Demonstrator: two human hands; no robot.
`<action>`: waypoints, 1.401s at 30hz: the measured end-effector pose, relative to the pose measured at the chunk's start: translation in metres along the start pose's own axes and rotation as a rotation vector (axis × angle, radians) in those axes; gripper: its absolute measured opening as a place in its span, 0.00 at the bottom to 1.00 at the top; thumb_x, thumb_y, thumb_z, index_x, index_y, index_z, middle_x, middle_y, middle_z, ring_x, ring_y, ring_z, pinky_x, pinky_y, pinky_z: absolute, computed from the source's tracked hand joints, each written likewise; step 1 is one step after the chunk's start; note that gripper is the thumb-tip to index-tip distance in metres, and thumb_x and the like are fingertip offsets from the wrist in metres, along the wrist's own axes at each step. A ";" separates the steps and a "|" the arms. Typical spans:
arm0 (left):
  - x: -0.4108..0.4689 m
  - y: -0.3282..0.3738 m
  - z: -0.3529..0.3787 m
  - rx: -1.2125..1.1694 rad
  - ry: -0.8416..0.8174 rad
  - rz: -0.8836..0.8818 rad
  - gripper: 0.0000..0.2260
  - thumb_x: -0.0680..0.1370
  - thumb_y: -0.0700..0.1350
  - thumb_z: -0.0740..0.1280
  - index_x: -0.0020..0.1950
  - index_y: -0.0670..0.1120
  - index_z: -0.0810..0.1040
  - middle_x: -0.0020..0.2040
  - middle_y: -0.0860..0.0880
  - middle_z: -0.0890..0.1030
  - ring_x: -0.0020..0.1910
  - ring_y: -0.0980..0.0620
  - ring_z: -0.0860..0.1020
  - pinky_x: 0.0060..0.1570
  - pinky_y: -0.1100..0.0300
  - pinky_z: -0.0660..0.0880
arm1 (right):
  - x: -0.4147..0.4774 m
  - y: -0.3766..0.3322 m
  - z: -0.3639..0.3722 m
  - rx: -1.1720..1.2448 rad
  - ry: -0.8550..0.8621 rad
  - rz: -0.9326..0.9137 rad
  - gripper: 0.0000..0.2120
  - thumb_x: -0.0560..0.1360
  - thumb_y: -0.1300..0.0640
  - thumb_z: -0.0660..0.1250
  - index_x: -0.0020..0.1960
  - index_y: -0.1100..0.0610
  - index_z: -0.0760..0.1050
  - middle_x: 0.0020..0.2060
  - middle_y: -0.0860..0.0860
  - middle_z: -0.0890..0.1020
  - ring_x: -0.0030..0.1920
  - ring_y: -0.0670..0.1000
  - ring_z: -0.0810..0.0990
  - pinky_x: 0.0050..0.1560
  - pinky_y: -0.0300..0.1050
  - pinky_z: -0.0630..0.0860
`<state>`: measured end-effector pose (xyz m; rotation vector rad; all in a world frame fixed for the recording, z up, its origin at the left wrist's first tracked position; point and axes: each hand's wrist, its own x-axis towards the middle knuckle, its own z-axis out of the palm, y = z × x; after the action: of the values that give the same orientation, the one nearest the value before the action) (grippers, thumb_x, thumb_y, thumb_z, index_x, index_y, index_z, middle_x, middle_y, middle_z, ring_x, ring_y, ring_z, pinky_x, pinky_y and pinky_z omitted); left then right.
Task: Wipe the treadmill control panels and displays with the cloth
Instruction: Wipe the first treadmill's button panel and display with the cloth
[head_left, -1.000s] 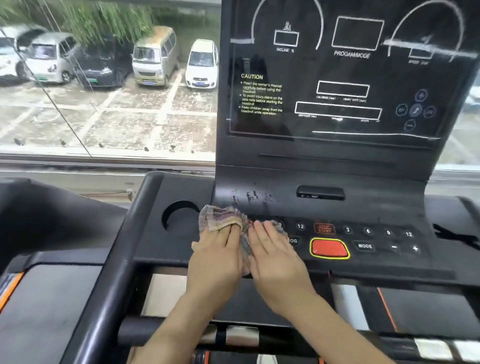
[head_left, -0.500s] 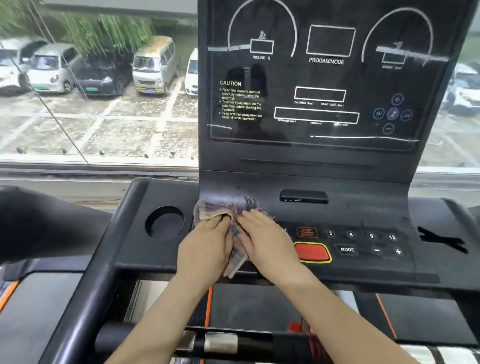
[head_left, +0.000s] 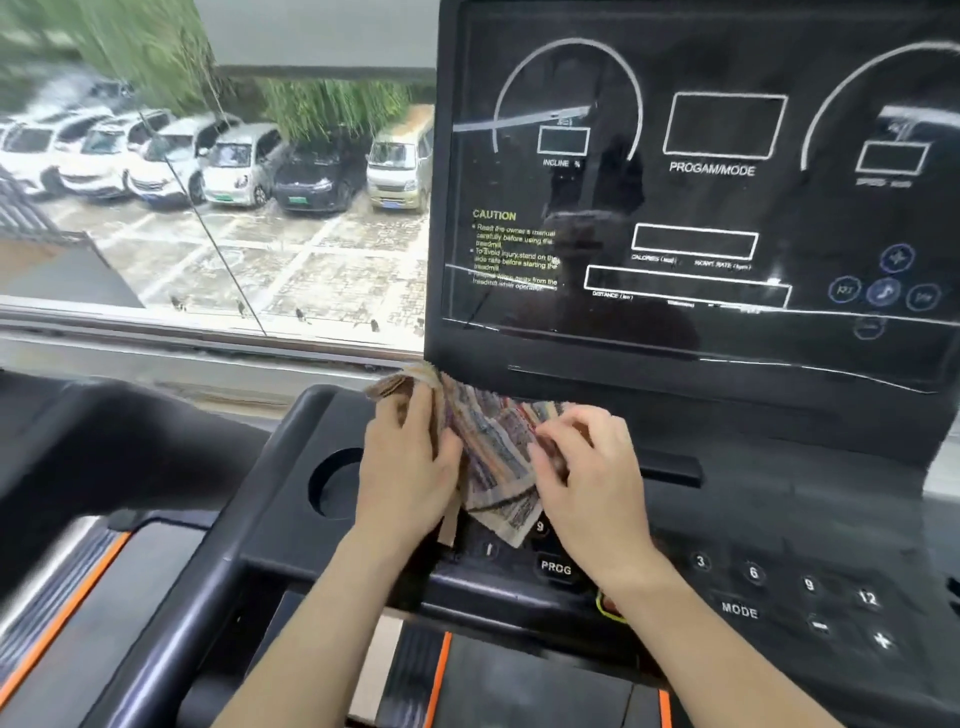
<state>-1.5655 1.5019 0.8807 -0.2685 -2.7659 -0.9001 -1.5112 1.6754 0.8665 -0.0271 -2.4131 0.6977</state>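
Beyond the window at far left, a row of parked cars (head_left: 234, 161) is standing on wet paving, and below it the orange-trimmed side rail (head_left: 57, 608) of a neighbouring machine is showing. On the treadmill's black control panel (head_left: 789, 519), the round cup holder (head_left: 332, 480) is sitting just left of the left hand (head_left: 410, 467). That hand is gripping the left edge of the striped, multicoloured cloth (head_left: 493, 457), its fingers curling round a bunched fold that is rising toward the lower left corner of the display. The cloth is stretching between the two hands in front of the sloped face under the display; whether it is touching that face cannot be told. Its loose lower corner is hanging down over the keys, just beside a round key marked 9 (head_left: 540, 526). The right hand (head_left: 587, 483) is pinching the cloth's right side with bent fingers, and its wrist is passing over the panel above the PROG key (head_left: 556, 567). Further right, the MODE key (head_left: 738, 610) and the numbered keys are lying uncovered. Above them, the dark glossy display (head_left: 727, 218) is standing upright, showing white outlines and a yellow CAUTION notice.
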 end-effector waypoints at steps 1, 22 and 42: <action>0.000 -0.001 0.005 0.085 0.026 0.034 0.14 0.77 0.45 0.62 0.62 0.47 0.70 0.61 0.43 0.69 0.56 0.42 0.67 0.50 0.53 0.68 | -0.003 0.002 0.005 -0.096 -0.065 -0.027 0.09 0.73 0.57 0.72 0.52 0.58 0.81 0.51 0.51 0.77 0.54 0.53 0.74 0.52 0.50 0.75; -0.016 0.019 0.045 0.132 -0.008 0.109 0.17 0.68 0.37 0.69 0.57 0.45 0.78 0.52 0.45 0.77 0.49 0.43 0.74 0.40 0.55 0.71 | 0.011 0.006 0.011 -0.249 -0.277 -0.108 0.10 0.69 0.60 0.73 0.50 0.59 0.81 0.46 0.52 0.79 0.45 0.56 0.77 0.37 0.52 0.79; 0.033 0.120 0.063 0.152 0.135 0.461 0.09 0.65 0.40 0.70 0.45 0.46 0.81 0.45 0.49 0.80 0.43 0.45 0.76 0.33 0.56 0.72 | 0.051 0.067 -0.057 -0.408 -0.033 -0.099 0.15 0.68 0.58 0.68 0.54 0.56 0.79 0.47 0.51 0.79 0.47 0.57 0.76 0.40 0.51 0.72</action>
<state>-1.5783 1.6387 0.9071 -0.7495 -2.4724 -0.5647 -1.5300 1.7691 0.9005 -0.0628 -2.5295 0.1555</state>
